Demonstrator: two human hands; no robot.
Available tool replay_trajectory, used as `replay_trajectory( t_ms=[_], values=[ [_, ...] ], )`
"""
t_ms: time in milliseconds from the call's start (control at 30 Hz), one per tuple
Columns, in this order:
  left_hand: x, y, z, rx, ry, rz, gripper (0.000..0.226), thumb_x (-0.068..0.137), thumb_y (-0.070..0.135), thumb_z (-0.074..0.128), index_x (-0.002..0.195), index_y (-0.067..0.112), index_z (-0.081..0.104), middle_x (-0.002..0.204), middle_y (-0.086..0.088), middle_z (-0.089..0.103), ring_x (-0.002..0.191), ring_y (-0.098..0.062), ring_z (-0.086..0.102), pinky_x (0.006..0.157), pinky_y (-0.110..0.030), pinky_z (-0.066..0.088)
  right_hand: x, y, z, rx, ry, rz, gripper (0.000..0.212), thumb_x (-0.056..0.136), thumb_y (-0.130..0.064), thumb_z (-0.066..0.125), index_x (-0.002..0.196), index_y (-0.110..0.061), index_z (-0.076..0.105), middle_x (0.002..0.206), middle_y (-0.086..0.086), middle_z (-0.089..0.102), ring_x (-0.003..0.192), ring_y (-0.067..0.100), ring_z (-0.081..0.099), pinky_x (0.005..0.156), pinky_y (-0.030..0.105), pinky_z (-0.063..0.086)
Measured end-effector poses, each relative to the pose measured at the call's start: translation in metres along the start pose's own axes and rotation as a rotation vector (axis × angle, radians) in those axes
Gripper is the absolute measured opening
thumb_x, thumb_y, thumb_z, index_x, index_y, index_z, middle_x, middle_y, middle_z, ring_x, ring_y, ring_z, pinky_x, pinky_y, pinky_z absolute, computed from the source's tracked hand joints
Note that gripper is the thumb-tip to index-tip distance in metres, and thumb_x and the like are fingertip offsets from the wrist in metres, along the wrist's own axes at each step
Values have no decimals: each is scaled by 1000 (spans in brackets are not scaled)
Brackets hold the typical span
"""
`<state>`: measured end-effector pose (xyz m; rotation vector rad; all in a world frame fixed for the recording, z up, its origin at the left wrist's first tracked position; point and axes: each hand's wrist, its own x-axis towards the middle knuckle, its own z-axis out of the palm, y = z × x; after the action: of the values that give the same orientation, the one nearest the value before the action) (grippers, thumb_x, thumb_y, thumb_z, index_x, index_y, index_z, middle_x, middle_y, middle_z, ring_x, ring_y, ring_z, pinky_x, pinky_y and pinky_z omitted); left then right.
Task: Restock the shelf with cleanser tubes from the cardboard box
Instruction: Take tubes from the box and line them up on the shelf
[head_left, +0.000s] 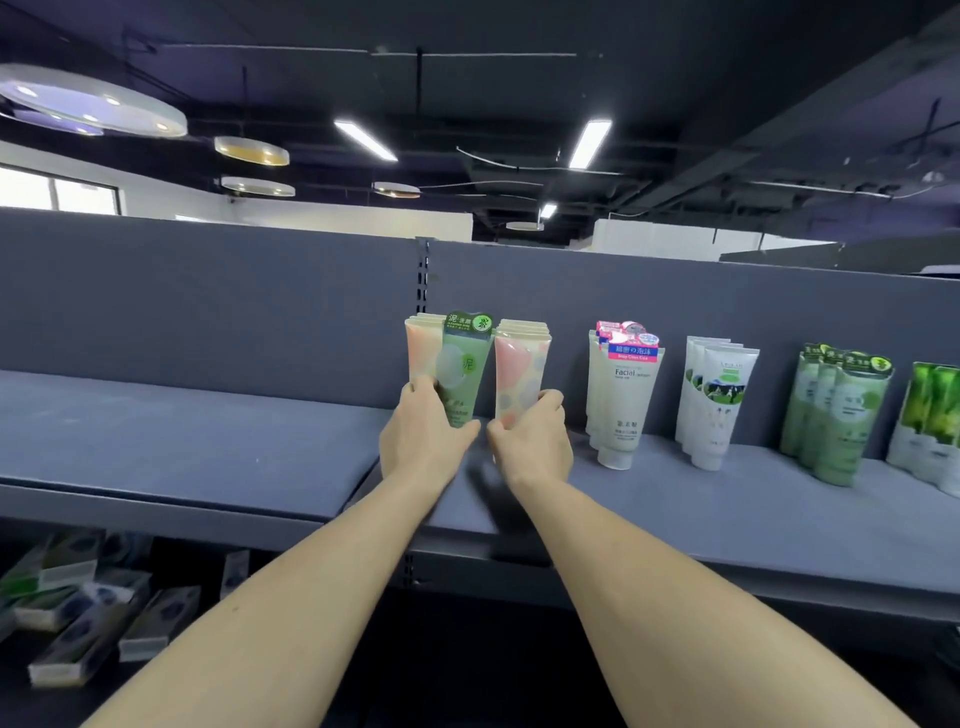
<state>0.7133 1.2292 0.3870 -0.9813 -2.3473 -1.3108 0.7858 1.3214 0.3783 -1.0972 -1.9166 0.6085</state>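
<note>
Grey felt-like shelf (208, 447) carries rows of cleanser tubes standing cap-down against the back panel. Left hand (421, 441) is closed around the base of a green tube (464, 369), which stands in front of a pink-spotted stack (422, 348) at the left end of the stocked run. Right hand (535, 439) is wrapped around the lower part of a second pink-spotted stack (522, 374) just beside it, fingers curled at the front. Both stacks touch or nearly touch the back panel. Further right along the shelf stand white Facial tubes (621, 400), white-and-green tubes (714, 395) and more green tubes (836, 410). Cardboard box not in view; loose cartons (83, 618) lie on the lower level at left.

Step in hand looks like placing and squaring tubes on the shelf. The green tube seems out of place among the pink ones, so the next move probably calls for shifting it toward its own row, or steadying both stacks upright, then letting go without tipping them. Left stretch of the shelf is unfilled, so plenty of restocking is likely left.
</note>
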Motion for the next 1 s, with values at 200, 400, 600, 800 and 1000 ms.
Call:
replay_trajectory(
  t_ms=[200,400,600,800,1000],
  values=[
    [10,-8,7,-10,-25,7,59,76,38,76,121,14,46,120,-2,57,107,-25,59,76,-36,45,0,-1,6,-15,35,11,51,83,-34,69,117,-11,38,119,8,56,106,32,61,81,40,50],
    [10,-10,4,-28,-41,6,65,72,42,79,118,13,44,117,-3,58,105,-26,60,75,-37,48,-1,1,5,-15,7,23,56,84,-41,73,117,-11,39,121,7,58,108,28,61,81,39,50],
    [0,-11,0,-48,-58,19,65,71,44,80,115,13,44,116,-2,58,104,-26,60,73,-35,47,-13,10,-5,-33,-21,59,75,80,-51,76,129,-8,38,130,9,54,117,29,56,77,34,42],
    [-16,4,1,-72,-97,36,62,74,41,80,117,14,44,118,-2,59,108,-26,60,70,-34,43,-24,27,-40,-86,33,88,62,91,-46,65,134,-10,40,134,7,53,120,28,54,89,38,45],
    [-47,30,-2,-97,-119,70,63,74,40,81,118,14,45,118,-2,59,108,-25,60,75,-34,44,-43,45,-80,-102,78,117,48,98,-47,52,128,-10,45,125,8,58,112,28,57,83,37,45]
  ],
)
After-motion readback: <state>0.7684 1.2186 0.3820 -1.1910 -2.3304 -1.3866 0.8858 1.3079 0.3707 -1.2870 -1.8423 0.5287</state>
